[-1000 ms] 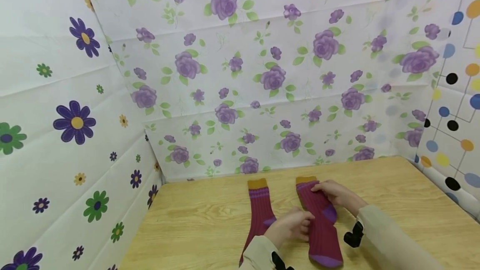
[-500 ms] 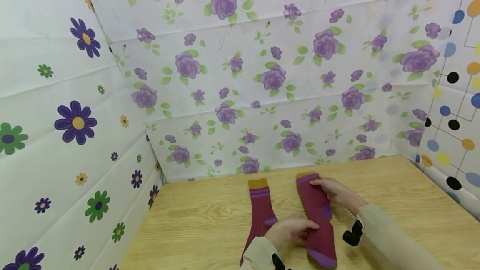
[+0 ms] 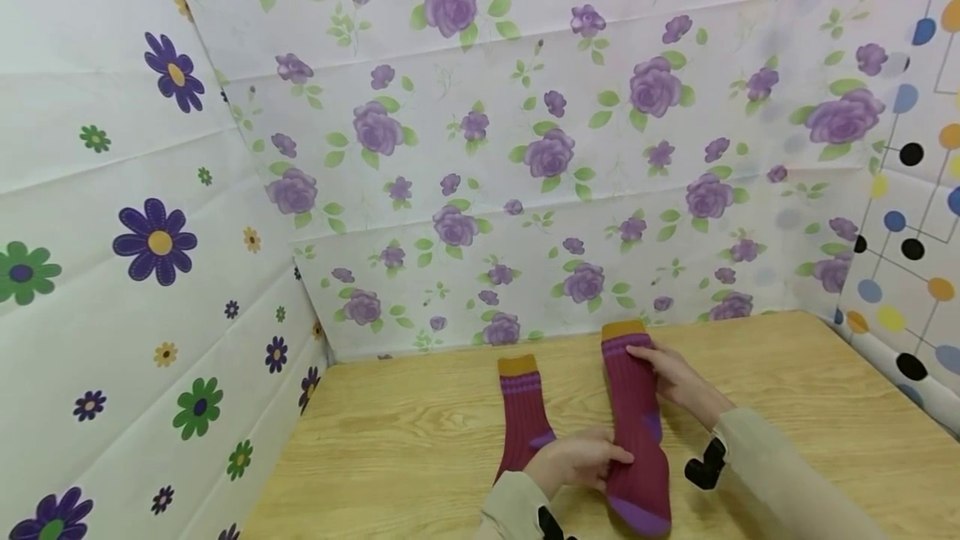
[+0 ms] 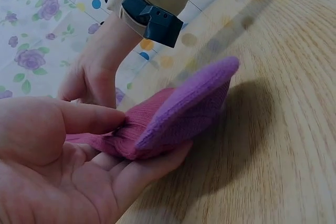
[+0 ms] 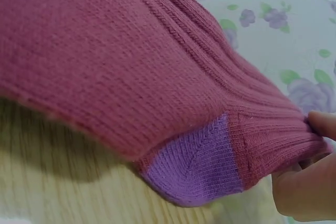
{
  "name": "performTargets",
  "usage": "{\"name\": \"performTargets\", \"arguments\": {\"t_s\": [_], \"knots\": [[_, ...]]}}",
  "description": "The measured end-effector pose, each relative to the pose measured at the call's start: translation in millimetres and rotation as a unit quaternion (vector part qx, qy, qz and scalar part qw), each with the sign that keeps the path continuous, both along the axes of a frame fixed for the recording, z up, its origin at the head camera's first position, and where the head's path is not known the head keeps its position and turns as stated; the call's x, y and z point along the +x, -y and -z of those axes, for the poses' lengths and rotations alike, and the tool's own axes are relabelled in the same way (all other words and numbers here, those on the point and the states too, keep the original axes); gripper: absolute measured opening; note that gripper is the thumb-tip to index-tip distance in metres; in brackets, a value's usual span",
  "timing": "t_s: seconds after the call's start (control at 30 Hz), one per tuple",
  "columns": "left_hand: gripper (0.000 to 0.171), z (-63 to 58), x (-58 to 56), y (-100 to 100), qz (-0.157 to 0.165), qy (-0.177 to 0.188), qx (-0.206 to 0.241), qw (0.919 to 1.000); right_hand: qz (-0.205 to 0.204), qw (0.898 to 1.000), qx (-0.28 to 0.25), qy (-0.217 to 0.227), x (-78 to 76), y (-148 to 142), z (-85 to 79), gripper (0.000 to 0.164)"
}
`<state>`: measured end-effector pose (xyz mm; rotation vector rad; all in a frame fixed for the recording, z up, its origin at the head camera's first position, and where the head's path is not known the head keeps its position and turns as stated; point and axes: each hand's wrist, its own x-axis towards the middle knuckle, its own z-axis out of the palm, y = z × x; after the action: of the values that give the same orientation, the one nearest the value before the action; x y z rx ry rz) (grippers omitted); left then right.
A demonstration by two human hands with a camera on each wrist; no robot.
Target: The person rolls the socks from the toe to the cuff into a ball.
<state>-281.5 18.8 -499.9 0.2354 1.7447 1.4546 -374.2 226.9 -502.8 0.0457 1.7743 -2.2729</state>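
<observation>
A maroon ribbed sock [image 3: 636, 407] with a mustard cuff and purple heel and toe is held between both hands. My left hand [image 3: 579, 458] pinches its foot part, thumb on top and fingers beneath. In the left wrist view the purple toe [image 4: 191, 103] stands off the table, casting a shadow. My right hand [image 3: 678, 377] pinches the leg just below the cuff. The right wrist view shows the purple heel [image 5: 197, 166] hanging between the hands. A matching sock [image 3: 522, 415] lies flat to the left, its foot partly hidden behind my left hand and sleeve.
Both socks are over a light wooden table [image 3: 390, 432]. A sheet with purple roses [image 3: 457, 223] hangs along the back edge. Flowered sheeting [image 3: 157, 240] stands at the left and dotted sheeting [image 3: 900, 223] at the right. Each wrist wears a black device [image 3: 705, 465].
The left fingers have closed on the foot of the right-hand sock. Both hands have lifted it, and its cuff has moved up toward the back edge. The other sock stays put.
</observation>
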Motion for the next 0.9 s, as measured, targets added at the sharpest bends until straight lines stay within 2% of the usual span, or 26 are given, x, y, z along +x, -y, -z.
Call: {"name": "performTargets", "arguments": {"t_s": [0.13, 0.33, 0.63, 0.9], "knots": [[0.023, -3.5, 1.7, 3.7, 0.009, -0.002, 0.003, 0.9999, 0.011, 1.000, -0.011, -0.008, -0.9, 0.4, 0.0, 0.063], [0.030, -4.3, 4.1, 10.6, 0.021, 0.016, 0.021, 0.9994, 0.012, 1.000, 0.007, -0.025, 0.2, 0.5, 2.7, 0.060], [0.028, -2.2, 4.3, 20.6, 0.036, -0.004, 0.005, 0.9993, 0.004, 0.999, 0.007, -0.034, -0.5, 2.3, 4.4, 0.063], [0.033, -3.6, 3.8, 28.4, 0.051, -0.002, 0.010, 0.9986, -0.003, 0.999, 0.011, -0.037, -1.0, 6.4, 1.9, 0.064]]}}
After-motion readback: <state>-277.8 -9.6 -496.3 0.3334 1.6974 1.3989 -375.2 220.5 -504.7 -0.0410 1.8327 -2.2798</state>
